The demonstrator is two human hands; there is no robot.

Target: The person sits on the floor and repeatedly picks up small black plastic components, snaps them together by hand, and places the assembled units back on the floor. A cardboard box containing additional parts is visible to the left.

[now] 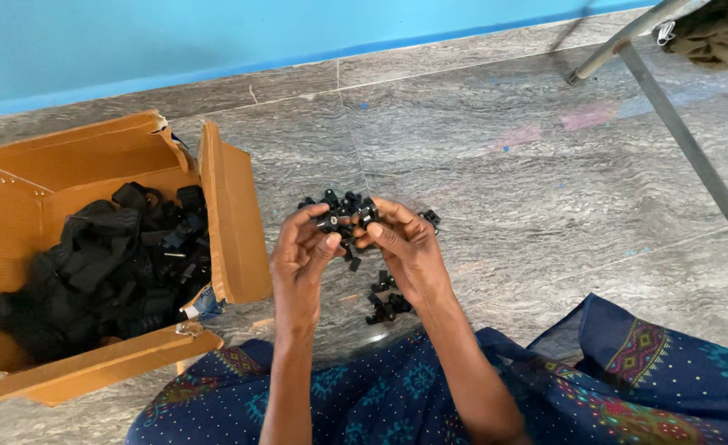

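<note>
sitting open at the far left, a cardboard box (232,222) with torn flaps holds a heap of black straps and plastic parts (108,264). just right of it, the left hand (302,247) is raised over the stone floor (545,189), its fingers curled narrow around a small black plastic clip (328,221). the right hand (405,243) meets it, thumb and fingertips pinched on another small black piece (365,213), the two pieces touching between the hands. more black clips (387,303) lie scattered on the floor beneath and behind the hands. a blue patterned cloth (627,371) covers the lap below. metal legs (685,140) slant across the far right.
</note>
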